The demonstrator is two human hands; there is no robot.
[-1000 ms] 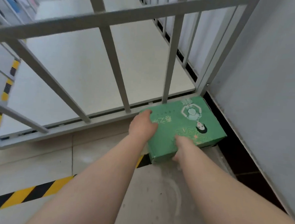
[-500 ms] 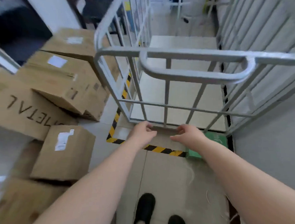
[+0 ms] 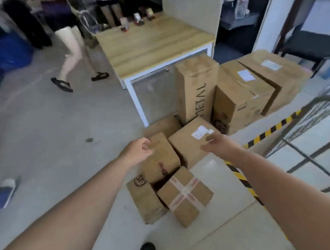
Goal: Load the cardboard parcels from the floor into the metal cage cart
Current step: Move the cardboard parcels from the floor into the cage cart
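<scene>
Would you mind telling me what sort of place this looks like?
Probably a parcel packing or dispatch room: taped cardboard parcels piled on the floor, a wooden table with tape rolls, and a metal cage cart behind striped floor tape.

Both bare arms reach out over a heap of parcels on the floor. The left hand, fingers loosely curled, hangs above a small box; the right hand hangs over a labelled box. The cart stands at right, a wooden table behind.

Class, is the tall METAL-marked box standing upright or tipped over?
Upright: the METAL box stands on end, taller than wide.
</scene>
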